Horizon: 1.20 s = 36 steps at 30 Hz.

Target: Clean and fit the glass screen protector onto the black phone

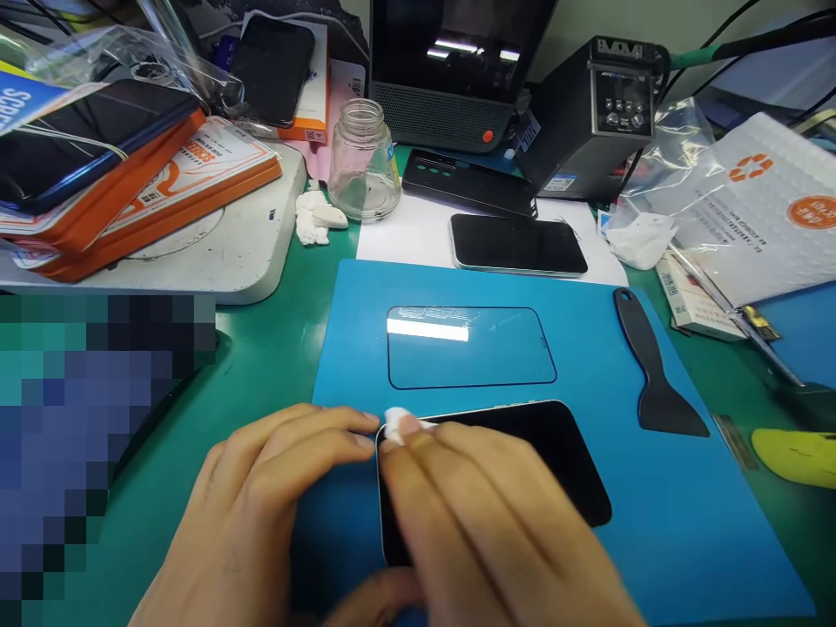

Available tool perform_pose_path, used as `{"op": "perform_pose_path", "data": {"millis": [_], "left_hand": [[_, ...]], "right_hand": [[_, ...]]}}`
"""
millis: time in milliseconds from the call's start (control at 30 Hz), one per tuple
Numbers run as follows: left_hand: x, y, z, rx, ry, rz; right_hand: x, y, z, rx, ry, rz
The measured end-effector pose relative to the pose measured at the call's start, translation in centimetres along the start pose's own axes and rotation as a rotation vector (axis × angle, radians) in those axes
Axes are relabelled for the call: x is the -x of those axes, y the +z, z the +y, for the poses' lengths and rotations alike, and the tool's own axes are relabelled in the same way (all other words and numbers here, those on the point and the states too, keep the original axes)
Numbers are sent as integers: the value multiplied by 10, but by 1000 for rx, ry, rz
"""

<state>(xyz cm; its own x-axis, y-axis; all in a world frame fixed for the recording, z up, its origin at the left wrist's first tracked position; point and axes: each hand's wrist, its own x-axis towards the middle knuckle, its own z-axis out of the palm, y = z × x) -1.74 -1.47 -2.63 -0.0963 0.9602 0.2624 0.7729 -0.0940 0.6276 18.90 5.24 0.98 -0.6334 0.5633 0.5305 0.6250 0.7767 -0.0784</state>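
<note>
A smartphone [555, 453] with a black screen lies face up on the blue mat [692, 540]. My left hand [254, 514] steadies its left end, fingertips at the upper left corner and thumb by the lower edge. Pinched in the closed fingers of my right hand [483, 514] is a small white wipe [394, 423], pressed on the screen near that same corner. My right hand covers much of the phone's lower left part. Just beyond the phone, a clear screen protector [496, 353] with a black border lies flat on the mat.
A black plastic scraper [653, 374] lies at the mat's right. Behind are another phone [519, 244], a black phone case [467, 183] and a glass jar [364, 165]. Orange boxes [222, 165] are stacked at left; a white padded mailer [771, 209] is at right.
</note>
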Motion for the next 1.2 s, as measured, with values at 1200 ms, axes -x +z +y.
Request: {"op": "perform_pose_path", "data": {"millis": [1200], "left_hand": [[-8, -9, 1, -46, 143, -65]], "right_hand": [[5, -2, -3, -239, -12, 64]]}}
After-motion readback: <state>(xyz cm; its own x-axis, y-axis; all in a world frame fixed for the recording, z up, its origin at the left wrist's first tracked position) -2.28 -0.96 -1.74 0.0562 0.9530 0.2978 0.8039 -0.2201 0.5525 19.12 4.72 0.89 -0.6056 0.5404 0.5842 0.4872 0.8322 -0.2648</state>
